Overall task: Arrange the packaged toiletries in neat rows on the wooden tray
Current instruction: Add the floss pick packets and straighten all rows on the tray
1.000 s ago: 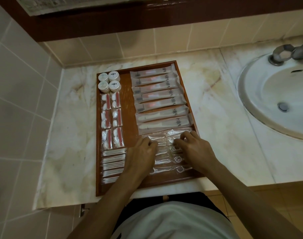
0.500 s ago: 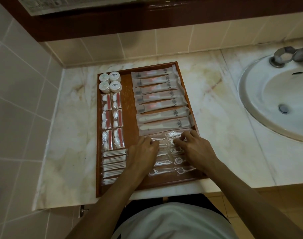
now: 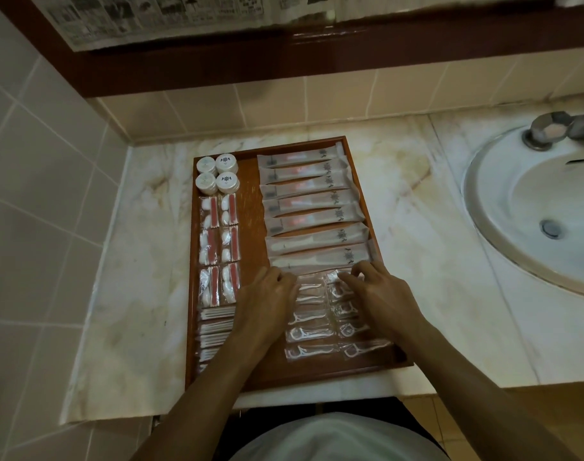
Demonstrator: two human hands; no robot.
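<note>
A wooden tray lies on the marble counter. It holds round white containers at its far left. Below them are cotton and file packets, then cotton swab packets. Long toothbrush packets fill the right column. Clear floss pick packets lie in two columns at the near right. My left hand has curled fingers on the left end of the top floss packet. My right hand pinches the top right floss packet with thumb and fingertips.
A white sink basin with a metal tap takes up the counter's right side. Tiled walls close in the left and the back. The counter's front edge runs just below the tray.
Both hands stay on the floss pick packets. My right fingertips have crept slightly up and right onto the topmost packet, and my left hand has barely shifted.
</note>
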